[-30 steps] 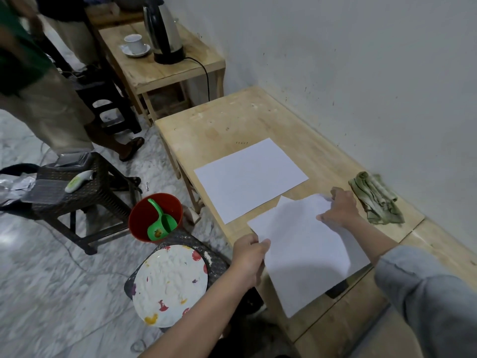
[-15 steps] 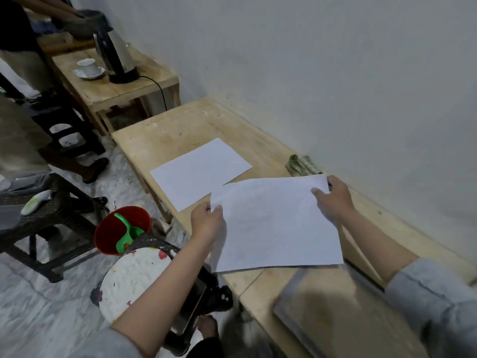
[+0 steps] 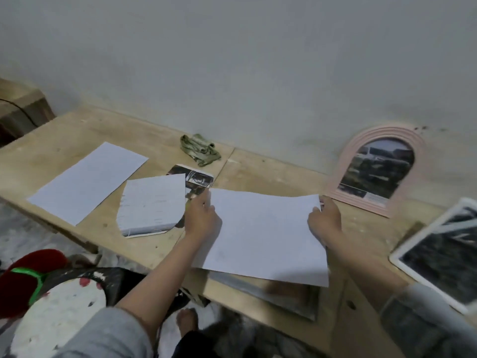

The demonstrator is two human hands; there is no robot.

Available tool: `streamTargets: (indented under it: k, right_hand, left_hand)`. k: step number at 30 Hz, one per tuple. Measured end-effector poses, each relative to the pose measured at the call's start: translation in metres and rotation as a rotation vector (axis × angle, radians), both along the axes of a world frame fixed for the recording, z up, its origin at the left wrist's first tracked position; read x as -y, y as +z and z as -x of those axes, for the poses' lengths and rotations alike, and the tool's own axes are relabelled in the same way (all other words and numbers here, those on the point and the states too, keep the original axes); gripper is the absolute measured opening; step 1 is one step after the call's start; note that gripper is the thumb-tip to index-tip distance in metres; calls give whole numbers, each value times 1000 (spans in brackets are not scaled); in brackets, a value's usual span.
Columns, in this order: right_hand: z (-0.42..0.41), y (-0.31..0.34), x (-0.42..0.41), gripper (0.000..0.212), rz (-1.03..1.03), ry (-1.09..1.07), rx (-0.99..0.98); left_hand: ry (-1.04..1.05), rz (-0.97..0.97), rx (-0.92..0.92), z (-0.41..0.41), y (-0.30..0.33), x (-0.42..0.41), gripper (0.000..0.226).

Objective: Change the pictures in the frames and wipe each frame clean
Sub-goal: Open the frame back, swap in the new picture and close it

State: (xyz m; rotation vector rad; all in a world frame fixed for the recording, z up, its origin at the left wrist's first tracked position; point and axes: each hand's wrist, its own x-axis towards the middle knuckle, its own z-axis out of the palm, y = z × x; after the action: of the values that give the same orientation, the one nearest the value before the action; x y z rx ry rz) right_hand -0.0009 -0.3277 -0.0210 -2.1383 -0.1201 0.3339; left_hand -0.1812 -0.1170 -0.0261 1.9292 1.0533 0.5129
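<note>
Against grey wall [image 3: 258, 60], wooden table [image 3: 258, 174]

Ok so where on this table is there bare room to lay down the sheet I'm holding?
Bare wood lies between the green rag and the pink arched frame, along the wall. The left is crowded: a white sheet, a cut arched sheet and a photo print. A white frame fills the right edge.

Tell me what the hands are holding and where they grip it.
Both hold one white sheet of paper above the table: the left hand grips its upper left corner, the right hand pinches its upper right corner.
</note>
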Motion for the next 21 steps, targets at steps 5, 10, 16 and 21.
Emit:
streamTargets:
  k: [5,10,16,21]
  right_hand:
    - [20,-24,35,62,92,58,-60]
    - [39,-49,39,77,232,167,37]
    - [57,-76,40,58,541,356,304]
    - [71,-86,44,63,767,489,301]
  left_hand:
    - [-151,-68,-168,-10,-26,20,28]
    - [-242,-178,-302,-3,-38,15,22]
    - [-513,-443,-530,3,-57,4,32]
    - [-594,-512,-496,8,-65,0,51]
